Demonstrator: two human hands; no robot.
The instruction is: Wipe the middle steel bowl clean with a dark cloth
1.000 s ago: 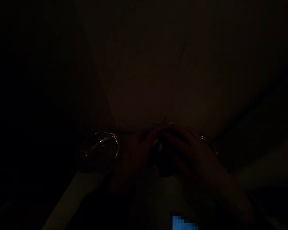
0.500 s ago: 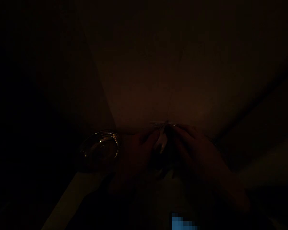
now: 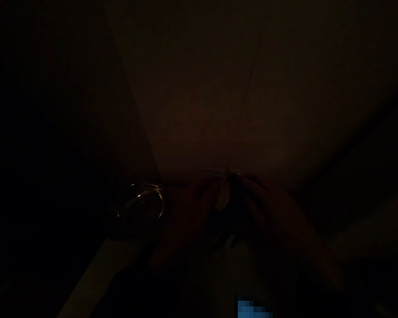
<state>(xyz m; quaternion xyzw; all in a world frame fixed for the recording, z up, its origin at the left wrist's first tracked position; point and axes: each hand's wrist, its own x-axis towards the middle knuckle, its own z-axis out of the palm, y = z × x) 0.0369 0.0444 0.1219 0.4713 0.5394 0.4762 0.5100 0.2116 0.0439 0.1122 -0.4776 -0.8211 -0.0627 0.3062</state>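
Observation:
The scene is very dark. My left hand (image 3: 189, 216) and my right hand (image 3: 272, 216) meet at the lower centre, fingers curled toward each other. Between the fingertips sits a small pale object (image 3: 223, 198) with a thin metallic glint above it; I cannot make out what it is. Both hands appear closed around it. A round glass dish (image 3: 139, 205) lies just left of my left hand, catching a small highlight.
A dim pale surface (image 3: 96, 274) runs diagonally at the lower left. A faint plain wall or panel (image 3: 219, 88) fills the upper middle. A blurred blue patch (image 3: 252, 309) sits at the bottom edge. Everything else is black.
My right hand's fingers have drawn in closer to the small object, and the glint of a second glass rim at the right has vanished. The left dish has not moved.

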